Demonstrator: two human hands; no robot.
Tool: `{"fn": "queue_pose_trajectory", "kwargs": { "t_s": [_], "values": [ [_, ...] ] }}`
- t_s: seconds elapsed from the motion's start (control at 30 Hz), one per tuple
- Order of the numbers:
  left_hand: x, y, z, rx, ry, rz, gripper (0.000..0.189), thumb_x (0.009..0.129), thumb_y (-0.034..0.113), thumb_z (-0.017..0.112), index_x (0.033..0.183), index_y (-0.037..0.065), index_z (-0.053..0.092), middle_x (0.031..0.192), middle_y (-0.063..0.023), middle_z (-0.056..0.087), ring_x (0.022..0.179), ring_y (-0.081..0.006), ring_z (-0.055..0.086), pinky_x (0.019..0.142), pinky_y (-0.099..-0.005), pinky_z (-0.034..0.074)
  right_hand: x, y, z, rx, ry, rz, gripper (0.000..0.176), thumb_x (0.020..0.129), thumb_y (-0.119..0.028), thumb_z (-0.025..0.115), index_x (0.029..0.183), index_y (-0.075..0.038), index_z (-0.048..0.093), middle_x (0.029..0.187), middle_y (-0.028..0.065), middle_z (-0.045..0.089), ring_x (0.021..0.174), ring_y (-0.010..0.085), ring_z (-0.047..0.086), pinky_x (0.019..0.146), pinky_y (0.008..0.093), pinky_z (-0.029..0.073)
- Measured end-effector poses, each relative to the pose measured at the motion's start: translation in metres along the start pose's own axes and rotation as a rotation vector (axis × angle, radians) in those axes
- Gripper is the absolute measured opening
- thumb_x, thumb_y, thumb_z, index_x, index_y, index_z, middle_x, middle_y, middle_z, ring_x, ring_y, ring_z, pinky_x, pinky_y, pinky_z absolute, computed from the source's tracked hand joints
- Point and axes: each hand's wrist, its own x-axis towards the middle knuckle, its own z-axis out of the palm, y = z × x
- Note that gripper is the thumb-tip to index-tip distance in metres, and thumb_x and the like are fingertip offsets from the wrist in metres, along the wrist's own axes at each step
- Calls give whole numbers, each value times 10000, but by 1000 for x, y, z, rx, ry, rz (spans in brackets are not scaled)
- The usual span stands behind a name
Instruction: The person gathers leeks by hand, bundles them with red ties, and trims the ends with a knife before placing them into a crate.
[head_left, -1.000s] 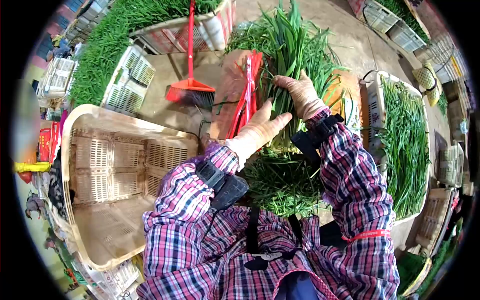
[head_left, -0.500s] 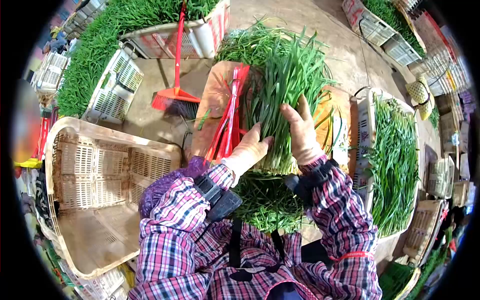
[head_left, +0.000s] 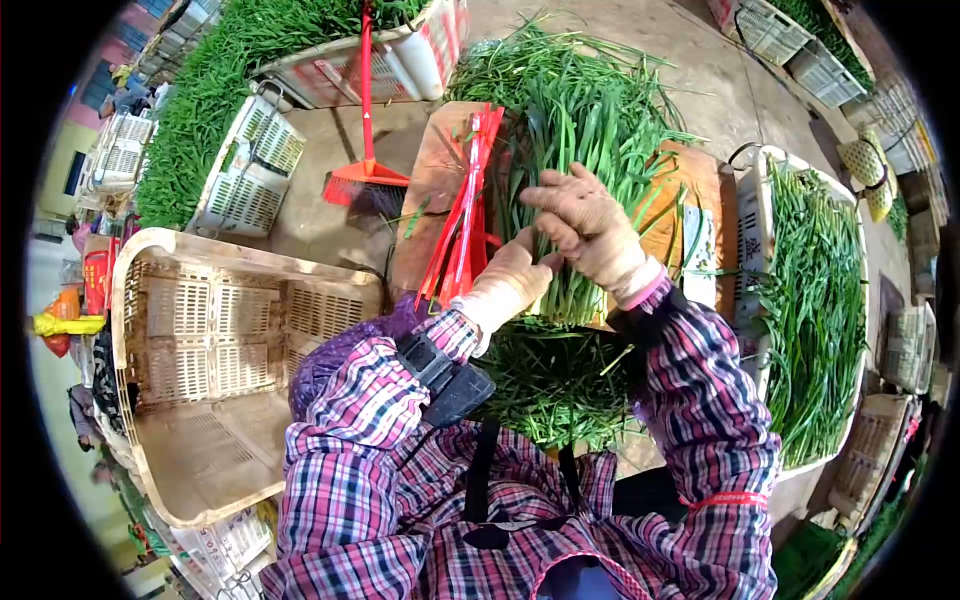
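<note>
A bunch of long, flat-leaved greens like garlic chives [head_left: 575, 115] lies on a wooden board [head_left: 432, 165], leaf ends away from me and pale stems towards me. At its left side, my left hand [head_left: 508, 278] is closed round the stems. My right hand [head_left: 592, 228] lies across the top of the bunch, fingers loosely bent, apart and pointing left. Both hands appear to wear thin gloves. Close to my left hand, red ties [head_left: 465, 205] lie in a bundle on the board. More loose greens [head_left: 550, 385] lie below the board, in front of my body.
An open plastic crate [head_left: 205, 340] stands at left, beside a purple sack [head_left: 345, 355]. On the right is a crate [head_left: 755, 250] full of greens. A red broom [head_left: 366, 165] stands behind the board, near crates of greens [head_left: 250, 165]. A straw hat [head_left: 868, 175] is at far right.
My right hand has moved from the bunch's right side to across its top, its fingers turning left. My left hand stays at the stems. The view has shifted slightly.
</note>
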Motion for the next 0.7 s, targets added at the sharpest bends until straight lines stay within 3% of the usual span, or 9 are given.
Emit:
{"fn": "queue_pose_trajectory", "kwargs": {
  "t_s": [0.13,0.2,0.27,0.33,0.43,0.5,0.53,0.63,0.7],
  "values": [
    [-10,11,-7,222,26,-13,559,830,408,588,1184,-9,471,1101,-277,576,1065,-405,540,890,-441,444,1,38,38,-58,-128,-97,161,844,-270,618,965,-183,679,907,15,685,1064,223,590,1076,439,293],
    [-19,0,-9,290,72,19,580,833,410,591,1230,-2,495,1082,-262,597,1040,-379,567,876,-427,453,-4,42,39,-110,-184,-105,158,837,-265,623,956,-178,681,900,13,686,1057,216,593,1075,438,298],
    [-30,-12,-18,127,115,2,564,839,395,592,1229,-4,512,1063,-236,617,1008,-338,594,855,-394,469,-13,50,41,-84,-136,-104,127,826,-228,631,931,-179,682,873,1,685,1035,200,601,1072,427,307],
    [-33,-28,-30,-86,131,-106,469,846,276,630,1214,1,538,1036,-137,641,873,-181,621,785,-293,505,-18,50,38,-103,-103,-107,102,826,-209,633,910,-184,683,842,-9,681,1026,188,600,1074,415,303],
    [-37,-46,-30,-829,225,-281,400,836,198,650,1186,40,539,1002,-92,602,877,-233,608,816,-401,526,-21,50,39,-56,-68,-82,69,822,-195,642,877,-193,684,823,-25,680,1023,171,590,1077,386,291],
    [-33,-58,-23,-965,234,-302,375,846,191,634,1167,30,526,1008,-95,589,913,-241,594,844,-414,514,-21,48,40,-7,-61,-59,69,812,-166,653,862,-188,696,818,-23,679,1027,162,582,1080,372,285],
    [-29,-62,-18,-1106,232,-325,351,856,184,619,1148,21,513,1014,-99,576,949,-248,581,873,-427,502,-23,52,47,282,-19,20,81,796,-140,667,853,-183,706,804,-25,675,1033,147,574,1085,361,277],
    [-18,-63,-7,-1225,250,-335,225,866,137,577,1050,25,510,1016,-105,568,963,-257,560,860,-423,488,-24,49,45,309,-24,68,105,771,-123,682,855,-178,713,796,-33,671,1031,138,569,1089,350,271],
    [-10,-64,-4,-1328,180,-286,154,869,113,554,1006,50,522,975,-93,577,899,-240,570,780,-383,490,-24,47,42,67,-41,7,119,760,-122,687,861,-180,709,795,-48,666,1025,137,573,1087,350,277]
  ]
}}
